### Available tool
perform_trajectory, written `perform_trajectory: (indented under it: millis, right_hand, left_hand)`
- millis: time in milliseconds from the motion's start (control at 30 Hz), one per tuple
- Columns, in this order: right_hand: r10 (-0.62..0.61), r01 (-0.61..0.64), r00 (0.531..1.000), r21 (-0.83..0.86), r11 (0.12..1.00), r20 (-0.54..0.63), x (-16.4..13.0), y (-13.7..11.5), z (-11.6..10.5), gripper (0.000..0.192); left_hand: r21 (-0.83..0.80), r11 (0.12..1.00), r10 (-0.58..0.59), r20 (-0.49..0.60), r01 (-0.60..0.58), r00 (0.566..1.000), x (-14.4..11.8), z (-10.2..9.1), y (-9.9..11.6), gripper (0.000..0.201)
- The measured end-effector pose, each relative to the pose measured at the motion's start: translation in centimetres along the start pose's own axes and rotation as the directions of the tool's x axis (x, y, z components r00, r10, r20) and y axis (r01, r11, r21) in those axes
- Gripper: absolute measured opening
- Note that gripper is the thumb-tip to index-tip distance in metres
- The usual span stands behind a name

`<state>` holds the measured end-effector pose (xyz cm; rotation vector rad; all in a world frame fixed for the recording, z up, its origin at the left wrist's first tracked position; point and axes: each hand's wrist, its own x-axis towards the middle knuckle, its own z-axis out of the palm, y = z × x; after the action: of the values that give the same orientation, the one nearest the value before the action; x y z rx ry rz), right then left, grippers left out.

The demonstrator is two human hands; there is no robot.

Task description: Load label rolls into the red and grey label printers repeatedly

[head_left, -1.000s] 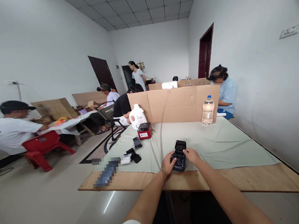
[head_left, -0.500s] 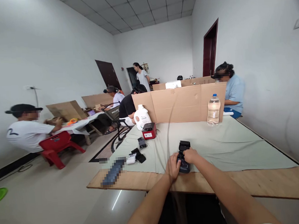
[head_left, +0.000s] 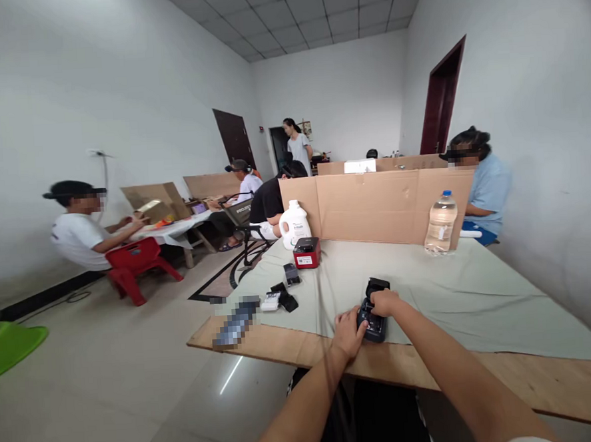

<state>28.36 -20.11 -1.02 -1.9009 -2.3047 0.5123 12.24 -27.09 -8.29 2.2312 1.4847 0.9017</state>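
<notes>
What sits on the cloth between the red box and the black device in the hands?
Nothing: in the head view, only bare green cloth lies between the red box and the black device.

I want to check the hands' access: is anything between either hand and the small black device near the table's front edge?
Nothing visible is. The right hand rests on top of the black device and the left hand touches its left side. The nearest other things, the small black and white items, lie apart to the left on the cloth.

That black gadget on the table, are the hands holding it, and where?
Yes. The right hand grips the black device from its top; the left hand touches its left side.
</notes>
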Motion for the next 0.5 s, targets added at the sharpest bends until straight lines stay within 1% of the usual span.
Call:
perform_trajectory:
  millis: [67,133,200,267,400,500]
  right_hand:
    - [-0.028,0.029,0.999,0.042,0.999,-0.022,-0.4,0.3,0.0,0.032]
    - [-0.053,0.058,0.997,0.097,0.994,-0.059,-0.8,0.8,0.0,0.027]
    - [-0.071,0.09,0.991,0.172,0.981,-0.112,-1.2,1.1,-0.1,0.023]
    - [-0.08,0.126,0.981,0.263,0.957,-0.178,-1.6,1.4,-0.2,0.026]
    - [-0.08,0.209,0.953,0.443,0.872,-0.293,-3.0,1.3,-0.2,0.031]
    - [-0.092,0.259,0.944,0.538,0.802,-0.318,-4.4,0.8,0.6,0.031]
  left_hand:
    - [0.004,1.0,-0.026,-0.006,0.026,1.0,0.0,-0.1,0.0,0.047]
    - [0.009,0.999,-0.047,-0.011,0.047,0.999,0.0,-0.1,0.1,0.046]
    - [-0.001,0.999,-0.054,-0.015,0.054,0.998,0.0,-0.1,0.1,0.045]
    - [-0.028,0.998,-0.049,-0.026,0.048,0.998,0.1,-0.1,0.1,0.044]
    - [-0.145,0.988,-0.07,-0.074,0.059,0.995,0.3,0.0,-0.5,0.043]
    - [-0.3,0.952,-0.114,-0.153,0.064,0.982,0.0,-0.3,-0.9,0.042]
